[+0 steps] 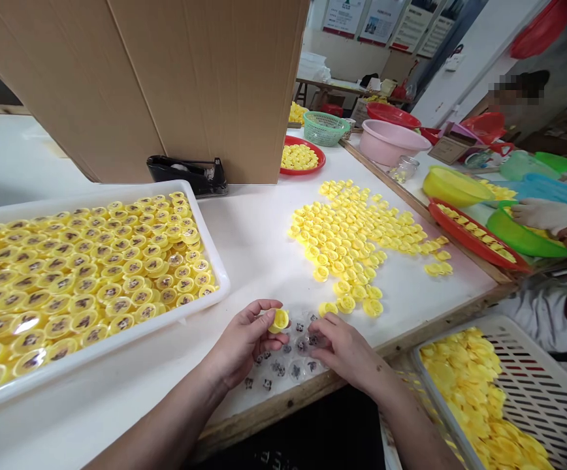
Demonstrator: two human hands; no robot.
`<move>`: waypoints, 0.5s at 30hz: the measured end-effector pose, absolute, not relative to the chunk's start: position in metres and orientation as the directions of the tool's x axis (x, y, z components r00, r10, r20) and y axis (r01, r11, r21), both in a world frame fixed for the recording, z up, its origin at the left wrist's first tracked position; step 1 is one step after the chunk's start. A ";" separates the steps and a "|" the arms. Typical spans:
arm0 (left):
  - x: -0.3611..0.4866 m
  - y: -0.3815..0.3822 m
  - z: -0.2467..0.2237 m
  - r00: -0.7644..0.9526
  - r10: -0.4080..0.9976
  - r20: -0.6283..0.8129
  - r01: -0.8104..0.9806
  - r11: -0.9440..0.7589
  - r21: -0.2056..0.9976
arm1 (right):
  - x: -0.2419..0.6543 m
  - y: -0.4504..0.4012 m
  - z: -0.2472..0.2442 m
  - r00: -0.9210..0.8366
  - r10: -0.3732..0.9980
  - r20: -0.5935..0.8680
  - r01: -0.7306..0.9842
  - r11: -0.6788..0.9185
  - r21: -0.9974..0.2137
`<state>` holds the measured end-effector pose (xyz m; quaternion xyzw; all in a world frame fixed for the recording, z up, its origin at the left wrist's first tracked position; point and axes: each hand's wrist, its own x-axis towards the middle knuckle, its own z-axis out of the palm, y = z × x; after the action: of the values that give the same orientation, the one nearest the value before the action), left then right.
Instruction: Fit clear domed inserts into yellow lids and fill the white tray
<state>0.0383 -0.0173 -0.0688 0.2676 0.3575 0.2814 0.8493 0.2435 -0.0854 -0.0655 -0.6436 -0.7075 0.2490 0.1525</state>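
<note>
Holding a yellow cap in the left hand, fingers and thumb closed on its edge, just above a scatter of clear discs with dark prints, on a white table. Beside it, the right hand is half curled over the discs, its fingertips among them; whether it has hold of one, cannot tell. The cap's underside faces away, so its inside is hidden. Printed caps fill a white tray at left, cut off by the frame. Loose caps lie spread ahead. A slotted crate, probably of bare caps, runs off lower right. A co-worker's gloved hand rests at a green bowl.
</note>
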 end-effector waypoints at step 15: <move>0.041 -0.024 -0.065 0.636 0.633 -0.441 -0.304 0.731 0.611 | 0.223 -0.071 -0.041 0.007 0.989 -0.147 0.223 -0.145 -0.964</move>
<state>0.0409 -0.0235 -0.0649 0.2488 0.3308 0.2694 0.8696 0.2233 -0.0714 -0.0406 -0.5859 -0.5170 0.4787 0.4003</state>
